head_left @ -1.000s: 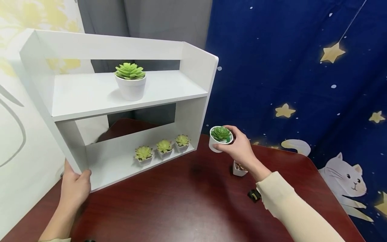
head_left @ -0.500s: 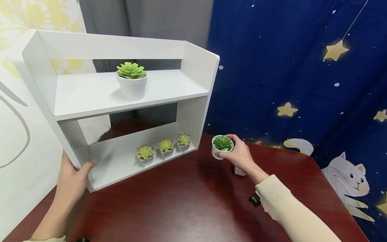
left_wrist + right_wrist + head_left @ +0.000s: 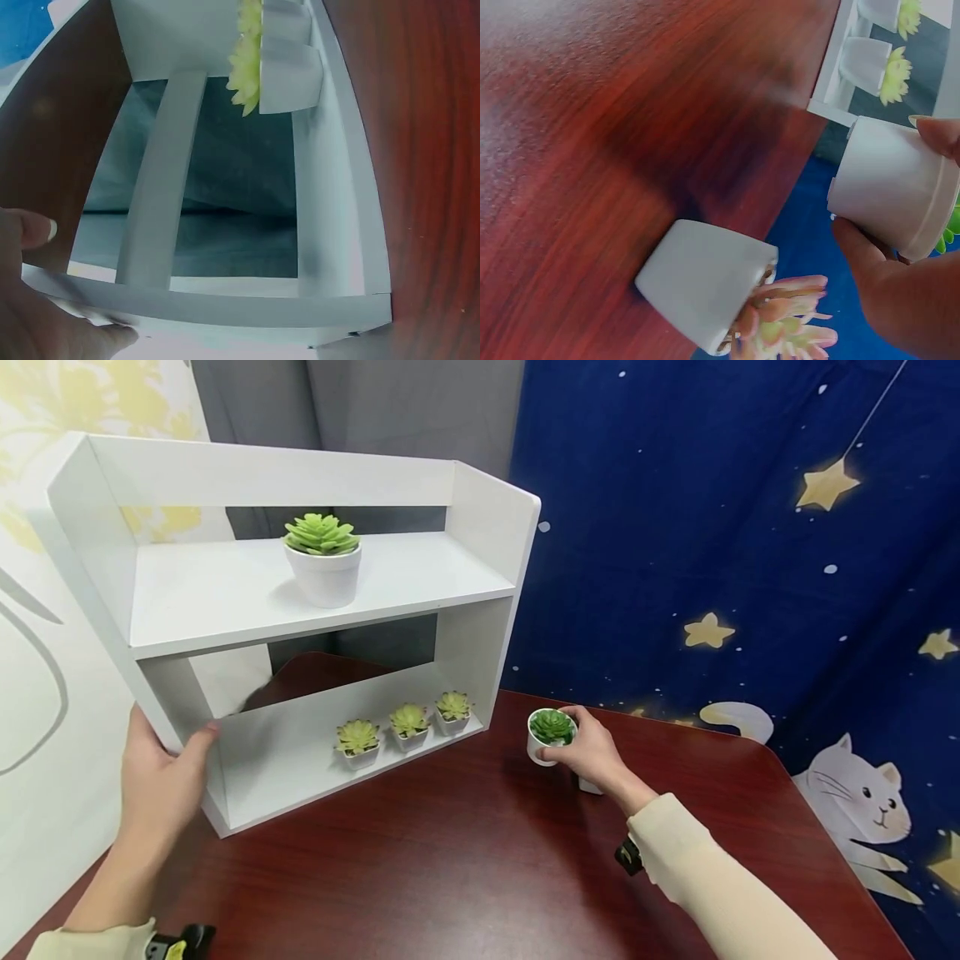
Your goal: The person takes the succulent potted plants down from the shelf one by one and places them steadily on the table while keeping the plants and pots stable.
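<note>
My right hand point(image 3: 596, 750) grips a round white pot with a dark green succulent point(image 3: 551, 727), to the right of the shelf. In the right wrist view the white pot point(image 3: 892, 184) is held by thumb and fingers. My left hand point(image 3: 161, 777) holds the left side panel of a white two-tier shelf point(image 3: 322, 633), thumb at the panel's front edge. On the upper tier stands a potted light green succulent point(image 3: 324, 560). Several small square-potted succulents point(image 3: 408, 727) line the lower tier toward its right end.
A white pot with a pinkish succulent point(image 3: 705, 281) stands on the dark red table point(image 3: 450, 868); in the head view the right hand mostly hides it. Behind the table hangs a blue star-patterned curtain point(image 3: 637, 527), with a grey curtain point(image 3: 420, 410) behind the shelf.
My right hand has lowered the dark green succulent's pot toward the table. The left hand has slid up along the shelf's side panel, and its wrist device now shows. The shelf plants stay put.
</note>
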`<state>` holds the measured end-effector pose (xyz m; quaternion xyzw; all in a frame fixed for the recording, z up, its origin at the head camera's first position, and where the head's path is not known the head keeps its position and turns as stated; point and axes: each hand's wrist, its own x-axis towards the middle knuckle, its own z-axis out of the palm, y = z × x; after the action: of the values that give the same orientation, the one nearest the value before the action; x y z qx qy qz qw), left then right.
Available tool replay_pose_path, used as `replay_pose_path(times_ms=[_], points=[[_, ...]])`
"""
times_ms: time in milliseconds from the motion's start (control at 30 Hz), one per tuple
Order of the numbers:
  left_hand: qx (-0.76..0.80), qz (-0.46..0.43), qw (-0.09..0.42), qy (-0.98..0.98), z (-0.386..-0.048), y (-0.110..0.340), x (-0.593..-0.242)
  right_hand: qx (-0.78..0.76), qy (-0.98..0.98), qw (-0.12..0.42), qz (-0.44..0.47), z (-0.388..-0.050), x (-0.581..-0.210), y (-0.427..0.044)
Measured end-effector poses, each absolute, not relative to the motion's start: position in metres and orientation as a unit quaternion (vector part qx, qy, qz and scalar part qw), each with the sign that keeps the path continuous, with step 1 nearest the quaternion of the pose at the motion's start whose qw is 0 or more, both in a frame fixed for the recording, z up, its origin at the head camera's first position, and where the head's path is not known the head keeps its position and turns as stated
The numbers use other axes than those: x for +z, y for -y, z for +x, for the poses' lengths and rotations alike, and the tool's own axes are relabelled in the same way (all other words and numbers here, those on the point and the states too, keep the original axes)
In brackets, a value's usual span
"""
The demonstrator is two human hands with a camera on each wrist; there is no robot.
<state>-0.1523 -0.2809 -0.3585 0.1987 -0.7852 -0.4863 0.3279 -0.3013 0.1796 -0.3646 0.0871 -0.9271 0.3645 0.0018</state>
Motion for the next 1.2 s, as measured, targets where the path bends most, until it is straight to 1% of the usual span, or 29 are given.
replay_pose_path(times_ms=[167, 233, 367, 633, 767, 1200], points=[[-0.49, 0.16, 0.373, 0.772, -0.157, 0.277, -0.36, 0.34, 0.937, 0.003, 0.073, -0.302, -0.372, -0.178], [-0.494, 0.151, 0.377, 0.769, -0.159, 0.277, -0.362, 0.328, 0.942, 0.002, 0.065, -0.302, -0.375, -0.178], [-0.501, 0.157, 0.363, 0.769, -0.159, 0.278, -0.363, 0.312, 0.948, 0.003, 0.059, -0.302, -0.38, -0.178], [-0.503, 0.16, 0.353, 0.773, -0.159, 0.276, -0.362, 0.327, 0.939, 0.012, 0.103, -0.306, -0.389, -0.179], [-0.507, 0.163, 0.349, 0.771, -0.159, 0.276, -0.362, 0.322, 0.94, 0.012, 0.111, -0.306, -0.391, -0.178], [-0.509, 0.175, 0.354, 0.764, -0.161, 0.275, -0.363, 0.311, 0.945, -0.024, 0.102, -0.302, -0.397, -0.175]])
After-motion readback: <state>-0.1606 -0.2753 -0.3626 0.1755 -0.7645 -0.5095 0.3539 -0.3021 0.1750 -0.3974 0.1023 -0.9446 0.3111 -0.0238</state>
